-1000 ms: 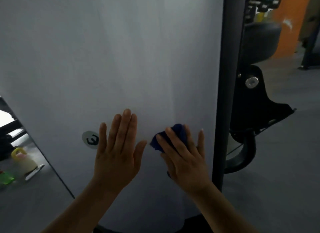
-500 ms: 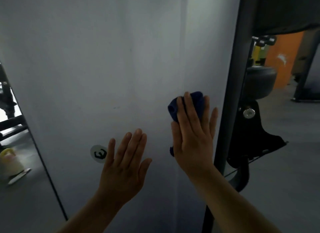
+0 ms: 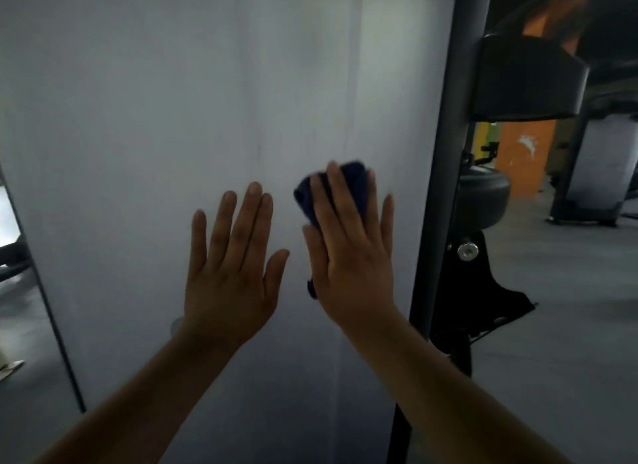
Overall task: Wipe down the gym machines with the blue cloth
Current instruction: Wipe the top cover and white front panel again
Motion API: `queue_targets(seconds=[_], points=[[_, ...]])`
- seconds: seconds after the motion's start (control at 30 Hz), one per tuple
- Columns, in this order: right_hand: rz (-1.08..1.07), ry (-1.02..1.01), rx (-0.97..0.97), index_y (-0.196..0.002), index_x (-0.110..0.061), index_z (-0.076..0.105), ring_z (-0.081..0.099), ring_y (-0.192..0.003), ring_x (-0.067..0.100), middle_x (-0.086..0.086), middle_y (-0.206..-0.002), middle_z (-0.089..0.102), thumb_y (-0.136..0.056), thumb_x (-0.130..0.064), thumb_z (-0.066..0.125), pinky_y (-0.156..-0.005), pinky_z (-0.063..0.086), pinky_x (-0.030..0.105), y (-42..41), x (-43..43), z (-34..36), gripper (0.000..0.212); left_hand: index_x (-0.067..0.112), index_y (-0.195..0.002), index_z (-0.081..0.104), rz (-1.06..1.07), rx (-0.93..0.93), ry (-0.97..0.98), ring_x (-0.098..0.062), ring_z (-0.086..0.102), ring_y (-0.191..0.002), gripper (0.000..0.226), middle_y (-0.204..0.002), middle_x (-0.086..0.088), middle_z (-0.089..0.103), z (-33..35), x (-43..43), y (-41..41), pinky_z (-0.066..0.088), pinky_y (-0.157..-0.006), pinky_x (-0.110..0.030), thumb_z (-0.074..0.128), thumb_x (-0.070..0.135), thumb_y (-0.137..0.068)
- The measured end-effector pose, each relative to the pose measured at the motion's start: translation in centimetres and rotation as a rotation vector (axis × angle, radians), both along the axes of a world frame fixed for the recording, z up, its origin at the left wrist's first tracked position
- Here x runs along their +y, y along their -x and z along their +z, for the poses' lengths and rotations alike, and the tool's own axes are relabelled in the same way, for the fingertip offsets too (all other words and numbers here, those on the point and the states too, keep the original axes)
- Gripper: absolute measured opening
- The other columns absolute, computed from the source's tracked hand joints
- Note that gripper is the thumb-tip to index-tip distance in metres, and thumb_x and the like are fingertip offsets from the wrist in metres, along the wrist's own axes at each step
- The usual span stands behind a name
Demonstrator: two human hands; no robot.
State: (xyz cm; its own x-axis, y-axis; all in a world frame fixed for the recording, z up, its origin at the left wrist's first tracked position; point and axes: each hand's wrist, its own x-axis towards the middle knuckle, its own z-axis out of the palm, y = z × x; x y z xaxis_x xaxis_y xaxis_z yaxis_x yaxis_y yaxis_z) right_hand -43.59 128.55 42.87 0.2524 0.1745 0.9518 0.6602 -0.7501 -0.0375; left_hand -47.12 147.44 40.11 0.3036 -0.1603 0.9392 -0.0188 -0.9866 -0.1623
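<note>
A tall pale grey panel of a gym machine fills most of the view. My right hand lies flat with straight fingers and presses the blue cloth against the panel near its right edge; the cloth shows above and left of my fingers. Beside it, my left hand rests flat on the panel with fingers spread and holds nothing. A round sticker peeks out beside my left wrist.
A black upright post borders the panel on the right. Behind it are black pads, a black bracket with a silver knob, grey floor, another machine and an orange wall.
My right hand slid the cloth up the panel over the last second. My left hand also moved up and now covers most of the round sticker. The view tilted upward.
</note>
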Motion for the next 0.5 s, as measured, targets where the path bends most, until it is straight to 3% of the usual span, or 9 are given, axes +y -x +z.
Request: queue_targets(seconds=[0.1, 0.17, 0.33, 0.5], points=[[-0.013, 0.134, 0.005, -0.171, -0.025, 0.025, 0.0, -0.168, 0.036, -0.003, -0.181, 0.013, -0.118, -0.044, 0.038, -0.129, 0.012, 0.072, 0.4, -0.5, -3.9, 0.058, 0.006, -0.174, 0.014, 0.001, -0.006, -0.002, -0.036, 0.009, -0.169, 0.071, -0.183, -0.013, 0.01, 0.0, -0.2, 0.0, 0.011, -0.135, -0.064, 0.036, 0.043, -0.118], [-0.022, 0.161, -0.034, -0.171, -0.026, 0.028, -0.002, -0.168, 0.035, -0.003, -0.181, 0.014, -0.118, -0.045, 0.038, -0.129, 0.008, 0.071, 0.1, -0.4, -0.6, 0.057, 0.006, -0.174, 0.015, 0.004, -0.016, -0.011, -0.036, 0.011, -0.169, 0.071, -0.183, -0.013, 0.011, 0.0, -0.2, 0.0, 0.013, -0.134, -0.065, 0.038, 0.043, -0.117], [-0.067, -0.064, -0.131, -0.17, -0.023, 0.033, 0.005, -0.168, 0.036, 0.0, -0.18, 0.022, -0.119, -0.043, 0.035, -0.132, 0.005, 0.065, -0.6, 1.3, 10.9, 0.055, 0.012, -0.175, 0.01, -0.017, 0.035, 0.003, -0.031, 0.004, -0.17, 0.073, -0.184, -0.008, 0.005, 0.2, 0.0, 0.3, 0.006, -0.136, -0.061, 0.035, 0.047, -0.116], [-0.03, 0.086, -0.106, -0.171, -0.02, 0.029, 0.0, -0.168, 0.035, -0.002, -0.181, 0.018, -0.118, -0.043, 0.042, -0.132, 0.008, 0.066, 0.1, 0.9, 3.6, 0.059, 0.008, -0.174, 0.015, -0.044, -0.046, -0.003, -0.031, 0.011, -0.169, 0.071, -0.183, -0.012, 0.012, 2.2, 1.8, 0.7, 0.012, -0.135, -0.061, 0.042, 0.04, -0.117]])
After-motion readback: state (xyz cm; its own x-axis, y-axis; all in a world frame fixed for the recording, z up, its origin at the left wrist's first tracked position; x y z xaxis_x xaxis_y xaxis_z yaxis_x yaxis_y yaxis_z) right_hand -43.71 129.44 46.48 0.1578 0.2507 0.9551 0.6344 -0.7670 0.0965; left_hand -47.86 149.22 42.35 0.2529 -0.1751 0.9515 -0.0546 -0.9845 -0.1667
